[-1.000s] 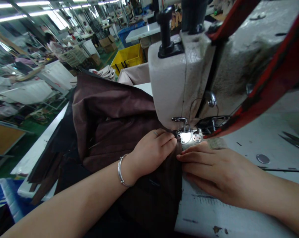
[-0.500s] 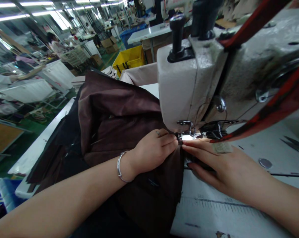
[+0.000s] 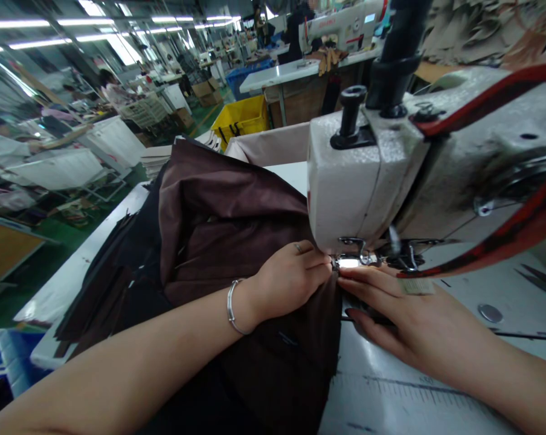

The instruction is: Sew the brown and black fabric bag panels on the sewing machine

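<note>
A dark brown fabric piece (image 3: 246,199), shiny like lining, lies bunched over the left of the sewing machine (image 3: 345,181) bed. My left hand (image 3: 284,281) pinches its edge just left of the lit needle area; a ring and a silver bangle are on this arm. From the other side, my right hand (image 3: 391,302) lies flat, fingers stretched out, fingertips touching the fabric's edge beside the presser foot. Its thumb is spread lower, above the machine bed. The machine head and my fingers partly hide the needle and the fabric under it.
A red strap (image 3: 504,241) hangs across the machine's front. Scissors (image 3: 540,281) lie on the right of the table, which bears a printed ruler (image 3: 404,389). A blue basket (image 3: 14,356) stands lower left, a yellow crate (image 3: 243,115) beyond. People work at tables further back.
The view has shifted, so the machine and fabric appear lower and further right. A metal lever on the machine's front sits lower and looks blurred. Both hands remain by the presser foot.
</note>
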`<state>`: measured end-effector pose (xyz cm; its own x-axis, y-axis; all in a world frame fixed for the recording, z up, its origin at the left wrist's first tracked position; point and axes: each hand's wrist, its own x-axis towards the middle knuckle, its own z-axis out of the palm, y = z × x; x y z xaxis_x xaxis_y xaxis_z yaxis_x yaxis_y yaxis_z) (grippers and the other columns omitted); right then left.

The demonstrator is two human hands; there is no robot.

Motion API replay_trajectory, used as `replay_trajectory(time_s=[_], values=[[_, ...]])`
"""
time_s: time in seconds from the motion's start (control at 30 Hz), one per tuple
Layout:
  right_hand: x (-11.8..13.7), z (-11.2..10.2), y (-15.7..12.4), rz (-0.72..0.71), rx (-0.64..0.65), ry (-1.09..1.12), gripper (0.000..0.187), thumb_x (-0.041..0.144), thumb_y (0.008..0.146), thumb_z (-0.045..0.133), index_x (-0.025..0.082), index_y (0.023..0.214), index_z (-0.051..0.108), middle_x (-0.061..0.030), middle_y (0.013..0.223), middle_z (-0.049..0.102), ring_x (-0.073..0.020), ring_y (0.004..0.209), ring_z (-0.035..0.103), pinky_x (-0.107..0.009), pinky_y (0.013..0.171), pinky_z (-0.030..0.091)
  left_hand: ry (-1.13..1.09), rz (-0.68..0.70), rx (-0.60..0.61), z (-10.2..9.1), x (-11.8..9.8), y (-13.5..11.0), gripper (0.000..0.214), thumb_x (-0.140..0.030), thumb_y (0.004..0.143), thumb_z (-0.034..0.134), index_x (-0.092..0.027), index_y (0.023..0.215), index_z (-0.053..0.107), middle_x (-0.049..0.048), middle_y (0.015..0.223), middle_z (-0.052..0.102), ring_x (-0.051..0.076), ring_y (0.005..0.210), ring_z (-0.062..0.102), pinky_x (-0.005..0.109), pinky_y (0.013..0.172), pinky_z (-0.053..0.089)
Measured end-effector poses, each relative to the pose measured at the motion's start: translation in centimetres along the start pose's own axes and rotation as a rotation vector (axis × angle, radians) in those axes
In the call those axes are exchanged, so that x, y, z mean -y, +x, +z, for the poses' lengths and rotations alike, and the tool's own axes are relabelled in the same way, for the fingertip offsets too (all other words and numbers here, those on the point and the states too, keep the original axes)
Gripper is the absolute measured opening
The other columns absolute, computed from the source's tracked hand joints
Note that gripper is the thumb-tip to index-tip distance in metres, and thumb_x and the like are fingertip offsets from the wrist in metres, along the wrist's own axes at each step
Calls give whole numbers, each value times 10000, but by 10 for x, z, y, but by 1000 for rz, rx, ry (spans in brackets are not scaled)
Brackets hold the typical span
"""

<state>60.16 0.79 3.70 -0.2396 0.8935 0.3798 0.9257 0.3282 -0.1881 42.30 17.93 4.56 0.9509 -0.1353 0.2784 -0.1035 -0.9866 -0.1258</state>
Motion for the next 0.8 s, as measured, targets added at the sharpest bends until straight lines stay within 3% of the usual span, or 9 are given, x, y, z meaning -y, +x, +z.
replay_trajectory(time_s=[0.3, 0.53, 0.8], values=[[-2, 6, 0, 18, 5, 7, 374, 255, 928, 526, 191, 1293, 574, -92, 1322, 606, -277, 1119, 619, -484, 954, 516, -58, -72, -99, 4, 5, 4, 152, -179, 963, 530, -152, 922, 673, 59, 983, 689, 180, 913, 638, 312, 890, 515], [-6, 8, -1, -6, -21, 7, 383, 240, 918, 533, 207, 1298, 567, -83, 1265, 634, -272, 1040, 644, -484, 876, 550, -56, -107, -27, 7, 6, 2, 164, -197, 974, 521, -149, 1009, 673, 66, 1061, 708, 194, 996, 654, 344, 946, 504], [-23, 35, -5, -80, -111, -53, 325, 323, 920, 569, 261, 1233, 633, -63, 1222, 665, -245, 961, 682, -435, 804, 596, -126, -102, 116, 11, 0, 6, 243, -207, 1008, 437, -134, 1048, 665, 103, 1159, 686, 193, 1117, 629, 339, 1034, 468]])
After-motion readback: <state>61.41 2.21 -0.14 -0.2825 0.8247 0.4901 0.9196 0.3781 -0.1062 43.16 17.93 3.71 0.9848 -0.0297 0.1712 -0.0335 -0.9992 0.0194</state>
